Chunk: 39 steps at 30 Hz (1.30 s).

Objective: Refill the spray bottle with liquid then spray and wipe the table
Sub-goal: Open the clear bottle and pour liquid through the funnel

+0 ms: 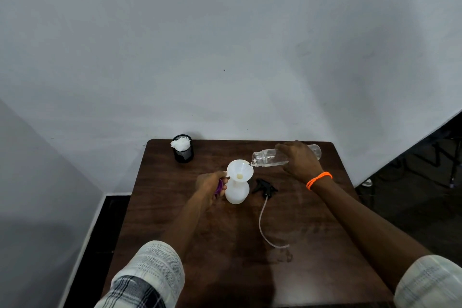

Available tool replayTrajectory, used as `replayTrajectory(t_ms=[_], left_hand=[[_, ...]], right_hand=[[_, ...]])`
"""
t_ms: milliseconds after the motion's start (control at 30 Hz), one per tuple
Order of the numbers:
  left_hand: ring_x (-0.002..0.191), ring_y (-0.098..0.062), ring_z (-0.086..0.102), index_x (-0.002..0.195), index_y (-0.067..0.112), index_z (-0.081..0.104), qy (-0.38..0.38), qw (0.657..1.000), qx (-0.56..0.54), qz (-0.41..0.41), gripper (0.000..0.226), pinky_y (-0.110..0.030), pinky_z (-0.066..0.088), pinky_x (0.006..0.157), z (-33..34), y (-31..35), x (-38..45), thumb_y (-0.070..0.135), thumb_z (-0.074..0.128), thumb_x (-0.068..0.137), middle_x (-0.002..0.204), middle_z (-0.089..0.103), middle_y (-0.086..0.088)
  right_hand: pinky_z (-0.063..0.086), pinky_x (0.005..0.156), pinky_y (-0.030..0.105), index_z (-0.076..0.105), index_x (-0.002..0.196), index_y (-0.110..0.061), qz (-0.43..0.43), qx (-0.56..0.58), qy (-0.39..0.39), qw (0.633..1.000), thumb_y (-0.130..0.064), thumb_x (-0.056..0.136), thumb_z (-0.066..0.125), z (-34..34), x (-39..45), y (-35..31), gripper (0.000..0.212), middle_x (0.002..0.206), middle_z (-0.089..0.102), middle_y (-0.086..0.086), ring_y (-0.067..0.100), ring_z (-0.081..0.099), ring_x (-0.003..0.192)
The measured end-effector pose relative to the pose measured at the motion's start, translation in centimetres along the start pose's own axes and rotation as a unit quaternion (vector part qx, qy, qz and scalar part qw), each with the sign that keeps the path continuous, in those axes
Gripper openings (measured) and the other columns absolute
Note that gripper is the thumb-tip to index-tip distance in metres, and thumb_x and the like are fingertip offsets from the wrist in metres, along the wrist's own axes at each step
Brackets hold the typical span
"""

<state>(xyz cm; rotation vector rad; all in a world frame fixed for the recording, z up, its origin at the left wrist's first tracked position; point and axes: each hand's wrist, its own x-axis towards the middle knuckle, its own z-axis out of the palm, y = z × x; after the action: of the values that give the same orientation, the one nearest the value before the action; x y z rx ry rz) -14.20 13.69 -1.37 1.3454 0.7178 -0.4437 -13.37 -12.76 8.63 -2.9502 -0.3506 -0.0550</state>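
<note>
My right hand (298,160) is wrapped over the clear refill bottle (272,156), fingers curled round its body, and it holds the bottle tipped almost flat with the open threaded mouth pointing left. That mouth sits just at the right rim of the white funnel (240,170), and a thin trickle of liquid runs from it into the funnel bowl. The bottle's base sticks out beyond the far side of my knuckles, and an orange band (319,180) circles that wrist.

My left hand (211,184) is closed on a purple object (219,186) that I cannot make out clearly, tucked between thumb and fingers, and the fingertips reach the left edge of the funnel; whether they actually pinch the funnel I cannot tell. Directly under the funnel, just right of those fingers, stands the white spray bottle (237,192), upright on the dark wooden table (312,220), the funnel stem seated in its neck.

The black trigger spray head (265,186) lies on the table between my two hands, just right of the spray bottle, its clear dip tube (262,220) curving back toward me. Beyond my left fingers, at the far left corner, stands a black mesh cup (183,149) with a white wad (180,143) in it
</note>
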Motion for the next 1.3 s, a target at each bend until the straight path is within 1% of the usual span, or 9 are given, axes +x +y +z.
replayTrajectory(t_ms=[133,233,300,567,667,833,1133,1300], left_hand=[[0.052,-0.015,0.058,0.087,-0.001,0.076,-0.002,1.000,0.007,0.000,0.020,-0.025,0.048,0.044,0.05,0.05,0.01,0.018,0.075,0.090,0.070,0.070,-0.009],[0.049,-0.013,0.057,0.083,0.000,0.075,-0.006,1.000,0.003,0.000,0.019,-0.023,0.047,0.041,0.10,0.13,-0.08,0.017,0.075,0.091,0.063,0.068,-0.006],[0.048,-0.013,0.058,0.084,-0.001,0.076,-0.005,1.000,0.005,0.000,0.019,-0.022,0.048,0.042,0.02,0.14,-0.10,0.018,0.075,0.090,0.062,0.069,-0.006],[0.046,-0.012,0.056,0.085,-0.001,0.075,-0.013,1.000,0.004,-0.001,0.020,-0.023,0.047,0.041,-0.01,0.11,-0.17,0.018,0.073,0.092,0.060,0.068,-0.005],[0.045,-0.011,0.056,0.084,0.000,0.074,-0.018,1.000,0.007,-0.004,0.021,-0.022,0.046,0.040,-0.04,0.10,-0.20,0.019,0.073,0.093,0.060,0.067,-0.004],[0.048,-0.014,0.058,0.088,-0.002,0.076,-0.008,1.000,0.011,-0.001,0.022,-0.026,0.049,0.045,-0.12,0.16,-0.20,0.020,0.075,0.091,0.065,0.069,-0.007],[0.046,-0.012,0.058,0.086,-0.001,0.076,-0.009,1.000,0.012,-0.006,0.021,-0.023,0.048,0.042,-0.21,0.16,-0.41,0.020,0.075,0.091,0.063,0.069,-0.006],[0.049,-0.015,0.057,0.089,-0.004,0.076,-0.006,1.000,0.008,-0.003,0.021,-0.024,0.047,0.042,-0.41,0.29,-0.64,0.017,0.074,0.090,0.071,0.069,-0.010]], right_hand=[[0.054,0.086,0.046,0.071,0.121,-0.008,0.001,0.002,0.000,1.000,-0.006,0.069,0.073,0.01,0.03,-0.04,0.051,0.110,0.074,0.015,0.037,0.066,0.100],[0.053,0.085,0.044,0.071,0.119,-0.008,-0.002,-0.003,-0.002,1.000,-0.007,0.068,0.074,0.02,0.00,-0.04,0.051,0.109,0.074,0.014,0.036,0.065,0.097],[0.052,0.085,0.044,0.071,0.120,-0.008,-0.003,-0.004,-0.002,1.000,-0.007,0.068,0.074,-0.01,0.02,-0.02,0.052,0.110,0.074,0.013,0.037,0.065,0.098],[0.051,0.093,0.043,0.068,0.129,-0.009,-0.001,-0.011,-0.003,1.000,-0.005,0.070,0.071,-0.21,0.12,0.06,0.059,0.121,0.071,0.014,0.036,0.063,0.109],[0.051,0.092,0.042,0.068,0.128,-0.010,-0.002,-0.012,-0.001,1.000,-0.005,0.071,0.070,-0.25,0.13,0.01,0.058,0.121,0.072,0.013,0.035,0.064,0.108],[0.051,0.092,0.043,0.067,0.129,-0.010,-0.003,-0.015,0.000,1.000,-0.005,0.071,0.070,-0.30,0.12,-0.02,0.058,0.121,0.071,0.012,0.034,0.063,0.108],[0.052,0.090,0.044,0.069,0.126,-0.009,-0.009,-0.013,0.003,1.000,-0.005,0.072,0.071,-0.23,0.12,-0.14,0.054,0.119,0.072,0.014,0.036,0.064,0.107],[0.052,0.088,0.042,0.068,0.123,-0.011,-0.016,-0.021,-0.001,1.000,-0.010,0.075,0.072,0.00,0.13,-0.56,0.048,0.116,0.072,0.011,0.033,0.064,0.104]])
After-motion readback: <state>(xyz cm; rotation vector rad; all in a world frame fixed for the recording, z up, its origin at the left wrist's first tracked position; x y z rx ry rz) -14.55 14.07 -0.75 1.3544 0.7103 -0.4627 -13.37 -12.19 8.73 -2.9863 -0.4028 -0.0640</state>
